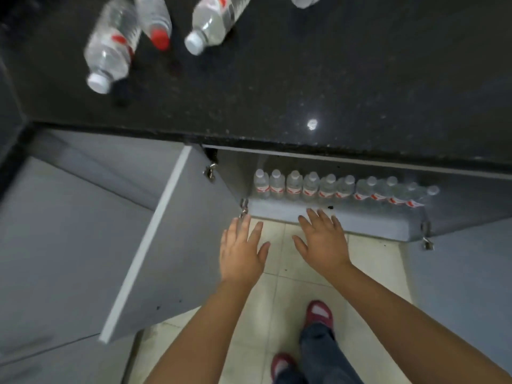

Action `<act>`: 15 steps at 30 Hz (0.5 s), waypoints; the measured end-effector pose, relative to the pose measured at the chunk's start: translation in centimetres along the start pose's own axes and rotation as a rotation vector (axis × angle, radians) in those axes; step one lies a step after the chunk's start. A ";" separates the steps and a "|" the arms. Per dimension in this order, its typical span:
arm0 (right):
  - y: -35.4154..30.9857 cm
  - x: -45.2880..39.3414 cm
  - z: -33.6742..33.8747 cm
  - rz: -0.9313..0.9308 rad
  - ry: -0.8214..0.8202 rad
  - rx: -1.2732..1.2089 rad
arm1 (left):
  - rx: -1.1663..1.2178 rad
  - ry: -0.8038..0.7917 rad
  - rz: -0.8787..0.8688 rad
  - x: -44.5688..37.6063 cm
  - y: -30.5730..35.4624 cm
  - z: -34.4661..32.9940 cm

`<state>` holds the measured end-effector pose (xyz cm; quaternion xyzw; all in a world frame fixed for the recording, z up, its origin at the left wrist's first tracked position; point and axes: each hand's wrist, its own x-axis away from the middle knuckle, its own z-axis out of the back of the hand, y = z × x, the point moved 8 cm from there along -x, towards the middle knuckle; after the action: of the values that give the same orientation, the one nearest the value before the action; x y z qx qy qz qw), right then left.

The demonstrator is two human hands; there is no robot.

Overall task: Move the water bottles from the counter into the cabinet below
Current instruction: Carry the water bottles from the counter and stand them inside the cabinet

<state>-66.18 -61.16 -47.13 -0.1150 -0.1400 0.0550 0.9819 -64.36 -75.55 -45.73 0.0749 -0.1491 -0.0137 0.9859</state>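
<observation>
Clear water bottles stand on the black counter (304, 79) at the top left: a white-capped one (110, 48), a red-capped one (155, 20) and another white-capped one (213, 20). A fourth bottle (304, 0) is cut off by the top edge. In the open cabinet (346, 220) below, a row of several bottles (332, 187) stands along the shelf. My left hand (241, 250) and my right hand (322, 242) hover palms down, fingers spread, holding nothing, just in front of the cabinet's bottom edge.
The grey left cabinet door (171, 245) swings wide open toward me, close to my left hand. A right door (471, 273) stands open at the right edge. Pale floor tiles (374, 261) and my feet in red shoes (318, 311) lie below.
</observation>
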 end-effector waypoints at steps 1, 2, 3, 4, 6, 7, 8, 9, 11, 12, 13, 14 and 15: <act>-0.5 1.2 0.9 -0.005 -0.030 -0.007 | 0.022 -0.004 0.002 1.4 0.0 1.4; -1.1 2.1 2.1 -0.003 0.002 -0.025 | 0.041 -0.005 0.008 2.7 0.1 3.1; -1.8 2.9 3.8 -0.003 0.077 -0.035 | 0.070 -0.020 0.021 3.8 -0.1 4.3; -2.5 3.6 5.5 0.005 0.152 -0.043 | 0.070 0.012 0.036 4.5 -0.4 5.7; -3.6 4.8 7.8 0.006 0.094 -0.049 | 0.004 0.078 0.041 5.8 -0.7 9.0; -4.0 5.1 9.0 0.017 0.085 -0.041 | -0.003 0.102 0.041 6.4 -0.9 10.5; -4.3 5.3 10.7 0.028 0.135 -0.052 | -0.004 0.127 0.036 6.9 -0.9 12.3; -4.6 5.7 12.7 0.038 0.209 -0.068 | -0.011 0.137 0.044 7.3 -1.0 13.6; -5.2 6.1 16.3 0.061 0.342 -0.096 | -0.005 0.193 0.045 7.8 -1.4 16.5; -5.3 6.1 17.8 0.065 0.382 -0.098 | 0.013 0.242 0.037 7.9 -1.5 18.0; -5.3 5.9 19.3 0.067 0.419 -0.086 | 0.033 0.287 0.033 7.7 -1.6 19.3; -5.2 5.7 20.9 0.069 0.461 -0.075 | 0.045 0.322 0.031 7.5 -1.6 20.5; -5.1 5.4 22.4 0.073 0.504 -0.066 | 0.044 0.353 0.027 7.0 -1.7 21.6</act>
<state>-67.09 -60.63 -23.50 -0.1621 0.1118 0.0552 0.9789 -64.12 -80.65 -23.53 0.0958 0.0249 0.0161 0.9950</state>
